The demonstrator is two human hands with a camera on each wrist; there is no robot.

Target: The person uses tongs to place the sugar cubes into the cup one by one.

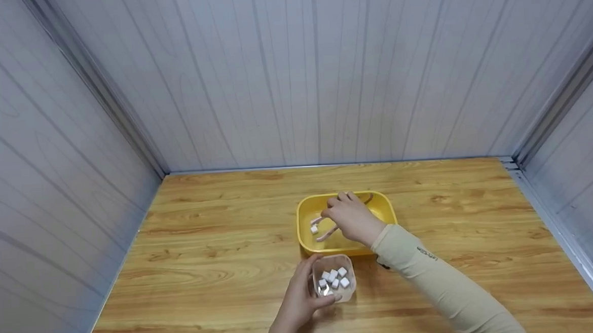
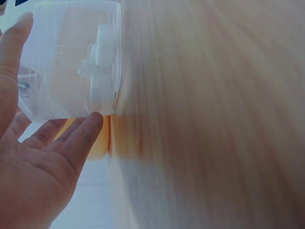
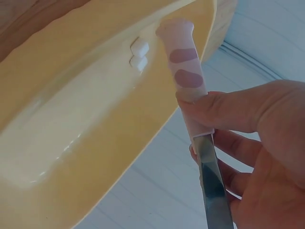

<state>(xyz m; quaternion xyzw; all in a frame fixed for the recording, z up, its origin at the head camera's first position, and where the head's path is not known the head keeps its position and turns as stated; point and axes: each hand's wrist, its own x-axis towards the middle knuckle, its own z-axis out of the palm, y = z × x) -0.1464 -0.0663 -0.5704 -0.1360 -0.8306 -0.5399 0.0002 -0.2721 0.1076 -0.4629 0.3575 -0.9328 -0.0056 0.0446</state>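
My right hand reaches over a yellow plastic basin and grips a pair of tongs, whose pale pink arms are spread apart. A white cube lies at the basin's left end, by the tong tips. Thumb and fingers press the tongs in the right wrist view, where a second white shape touches the cube; it may be a reflection. My left hand holds a clear plastic container from its left side, thumb in front. Several white cubes lie inside it.
The container stands just in front of the basin on a wood-grain table. Pale panel walls enclose the table at the back and both sides. My right sleeve crosses the table on the right.
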